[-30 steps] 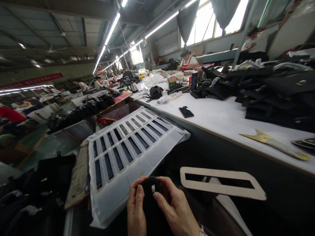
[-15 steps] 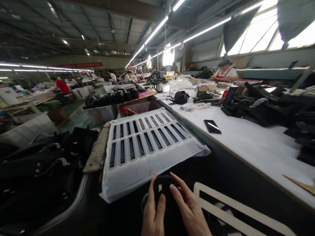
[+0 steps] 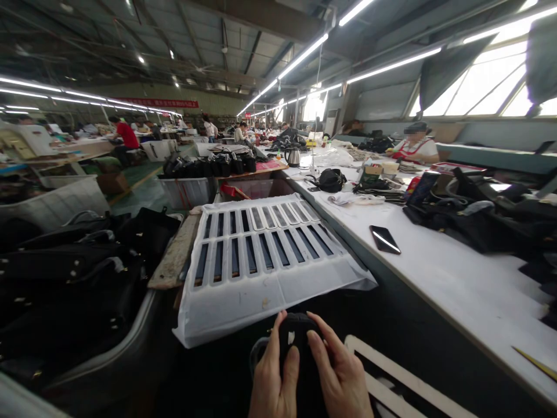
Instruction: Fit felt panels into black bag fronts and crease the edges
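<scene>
Head view: the left hand point(image 3: 273, 383) and right hand point(image 3: 346, 377) stay clamped around the black piece point(image 3: 304, 377), before the white sheet's point(image 3: 252, 299) near edge; one pale tab point(image 3: 291, 337) now shows instead of two, so the two-handed hold appears slightly shifted.

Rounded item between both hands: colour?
Black rounded item, small white patch near its top; head view shows it best.

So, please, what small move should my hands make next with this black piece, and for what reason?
I would probably slide the right thumb slightly aside, while the left hand holds the black piece. That thumb covers part of its upper face, where I see only one white patch, just above the left thumb.
</scene>
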### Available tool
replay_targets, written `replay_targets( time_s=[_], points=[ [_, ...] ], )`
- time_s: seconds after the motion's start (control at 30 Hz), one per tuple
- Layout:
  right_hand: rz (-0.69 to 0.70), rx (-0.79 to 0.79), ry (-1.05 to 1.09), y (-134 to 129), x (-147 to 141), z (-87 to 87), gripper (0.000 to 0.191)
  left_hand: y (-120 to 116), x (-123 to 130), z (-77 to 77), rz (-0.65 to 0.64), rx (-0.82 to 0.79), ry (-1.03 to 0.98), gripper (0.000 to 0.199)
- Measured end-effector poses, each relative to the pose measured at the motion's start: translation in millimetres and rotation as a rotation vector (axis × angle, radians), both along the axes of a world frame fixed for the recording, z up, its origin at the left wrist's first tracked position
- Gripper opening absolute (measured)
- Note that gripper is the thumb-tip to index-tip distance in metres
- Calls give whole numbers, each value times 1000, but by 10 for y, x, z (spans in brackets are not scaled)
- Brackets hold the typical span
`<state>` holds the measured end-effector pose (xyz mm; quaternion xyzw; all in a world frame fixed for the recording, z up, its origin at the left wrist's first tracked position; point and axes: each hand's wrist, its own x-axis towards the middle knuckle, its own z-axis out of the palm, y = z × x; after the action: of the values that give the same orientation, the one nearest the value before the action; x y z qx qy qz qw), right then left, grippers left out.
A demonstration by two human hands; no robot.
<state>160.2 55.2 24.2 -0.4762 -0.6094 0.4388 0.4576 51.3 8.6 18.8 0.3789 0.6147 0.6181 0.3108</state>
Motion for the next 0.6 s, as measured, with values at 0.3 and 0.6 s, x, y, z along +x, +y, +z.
replay_targets(
  time_s=[0.3,0.6],
  points=[
    [68,1,-67,58,70,-92,50,-5,-89,-62,-61,-3,198,46],
    [5,-46,98,60,-36,109,38,106,-200,186,-88,-39,15,44]
  ],
)
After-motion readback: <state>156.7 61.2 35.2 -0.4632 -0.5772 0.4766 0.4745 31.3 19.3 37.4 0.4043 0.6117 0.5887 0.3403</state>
